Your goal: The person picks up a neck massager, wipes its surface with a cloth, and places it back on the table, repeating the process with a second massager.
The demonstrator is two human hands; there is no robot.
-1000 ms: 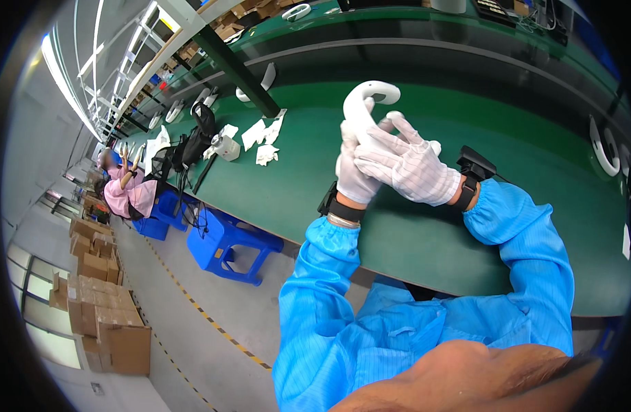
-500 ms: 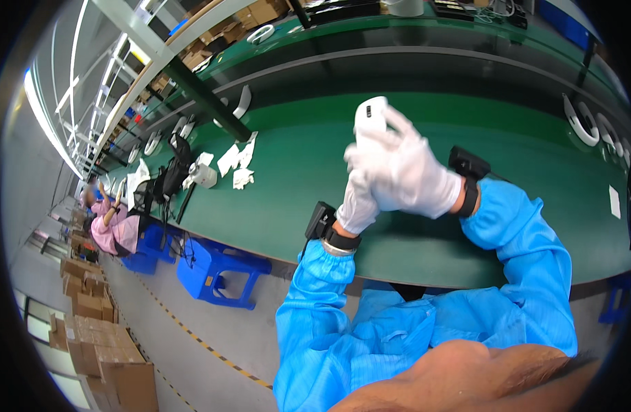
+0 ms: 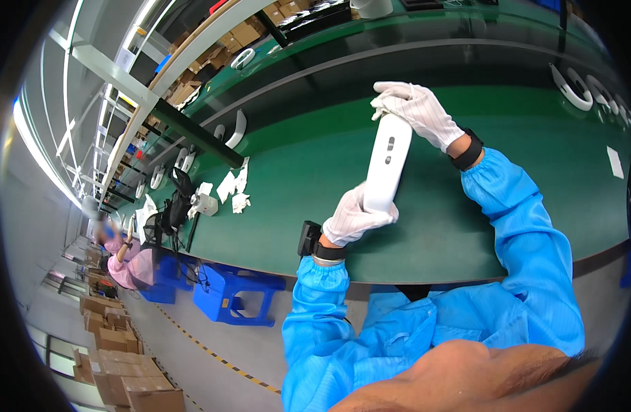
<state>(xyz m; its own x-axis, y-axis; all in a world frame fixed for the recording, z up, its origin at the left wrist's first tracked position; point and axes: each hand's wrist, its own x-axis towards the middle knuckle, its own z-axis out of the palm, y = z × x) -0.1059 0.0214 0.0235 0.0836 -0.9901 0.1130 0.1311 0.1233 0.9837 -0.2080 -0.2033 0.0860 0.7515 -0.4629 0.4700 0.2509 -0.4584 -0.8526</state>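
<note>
A smooth, long white plastic casing (image 3: 388,163) with small dark oval openings along its face is held tilted above the green worktop. My left hand (image 3: 360,216), in a white glove, is closed round its lower end. At the upper end, my white-gloved right hand (image 3: 419,113) has its fingers bent over the tip of the casing. Part of that tip is hidden by the fingers. Both wrists wear black straps, and a black box sits on the left one.
The green worktop (image 3: 295,206) carries crumpled white cloths (image 3: 227,187), a small white container (image 3: 204,204) and a black bag (image 3: 179,199) at left. White curved parts (image 3: 571,89) stand far right. A blue stool (image 3: 236,292) is below; a person in pink (image 3: 130,264) works farther left.
My hands were close together round the casing; now they are apart at its two ends. The right hand has moved up and away, and the casing's long face now shows.
</note>
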